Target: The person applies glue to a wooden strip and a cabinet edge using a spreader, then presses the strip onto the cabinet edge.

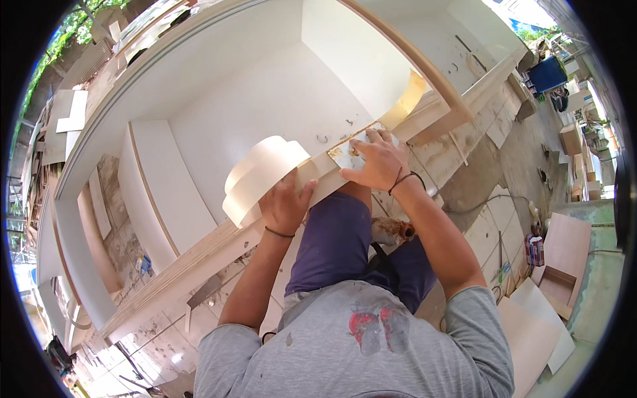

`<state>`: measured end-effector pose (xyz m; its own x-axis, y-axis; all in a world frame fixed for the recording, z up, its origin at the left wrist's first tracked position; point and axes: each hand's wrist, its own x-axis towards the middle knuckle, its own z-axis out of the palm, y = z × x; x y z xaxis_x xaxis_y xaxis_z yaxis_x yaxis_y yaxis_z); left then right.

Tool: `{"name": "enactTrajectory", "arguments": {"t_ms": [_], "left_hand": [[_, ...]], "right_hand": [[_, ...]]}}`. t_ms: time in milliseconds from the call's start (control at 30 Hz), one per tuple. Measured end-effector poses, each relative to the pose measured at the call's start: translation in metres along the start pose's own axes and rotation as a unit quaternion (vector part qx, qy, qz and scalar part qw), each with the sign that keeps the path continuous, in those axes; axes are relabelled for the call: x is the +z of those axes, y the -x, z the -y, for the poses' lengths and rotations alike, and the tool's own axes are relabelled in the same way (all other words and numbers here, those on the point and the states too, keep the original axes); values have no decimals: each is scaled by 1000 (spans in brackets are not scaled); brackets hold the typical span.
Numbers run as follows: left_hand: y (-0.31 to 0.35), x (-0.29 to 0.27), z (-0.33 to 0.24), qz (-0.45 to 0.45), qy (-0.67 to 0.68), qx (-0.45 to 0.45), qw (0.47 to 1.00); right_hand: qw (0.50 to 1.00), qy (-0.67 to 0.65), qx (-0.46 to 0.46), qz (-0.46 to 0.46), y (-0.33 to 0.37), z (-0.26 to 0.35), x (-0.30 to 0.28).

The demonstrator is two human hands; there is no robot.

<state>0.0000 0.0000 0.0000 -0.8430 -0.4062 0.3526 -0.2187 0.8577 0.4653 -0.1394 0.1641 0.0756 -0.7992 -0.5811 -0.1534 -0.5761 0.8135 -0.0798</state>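
Observation:
My left hand (285,202) is closed on a loose coil of pale edge-banding strip (265,166), its fingers partly hidden behind the windings. From the coil the strip runs right across my thigh and passes under a flat white piece (346,155) smeared with brown, glue-like residue. My right hand (381,162) grips that piece from above, fingers bent over its far side. Beyond it the strip's far end (406,99) curls upward with a shiny yellow surface. Both hands are above my lap, beside the front edge of a large white cabinet carcass (232,86).
The cabinet's wooden front rail (179,278) crosses close to my knees. A white inner panel (159,179) stands at left. On the right lie wood boards (531,331), a cable (491,199) and a small red-and-blue can (534,250). Farther off is a blue bin (547,74).

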Motion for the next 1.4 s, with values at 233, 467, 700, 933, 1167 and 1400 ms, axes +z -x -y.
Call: {"name": "enactTrajectory", "arguments": {"t_ms": [233,467,700,933,1167,1400], "left_hand": [[4,-1,-5,30,1,-35,999],[3,2,0,27,-31,-24,999],[2,3,4,26,-55,-26,998],[-15,34,1,-46,64,51,996],[-30,51,-10,58,49,16,997],[-31,42,-3,-8,114,65,991]], "right_hand": [[999,9,2,31,18,-5,2],[999,5,9,44,25,-7,-4],[997,-53,-20,43,50,-9,-30],[803,-545,-168,175,63,-29,-37],[725,-642,-228,96,52,-21,0],[757,-629,-173,-22,30,-24,25]]}}
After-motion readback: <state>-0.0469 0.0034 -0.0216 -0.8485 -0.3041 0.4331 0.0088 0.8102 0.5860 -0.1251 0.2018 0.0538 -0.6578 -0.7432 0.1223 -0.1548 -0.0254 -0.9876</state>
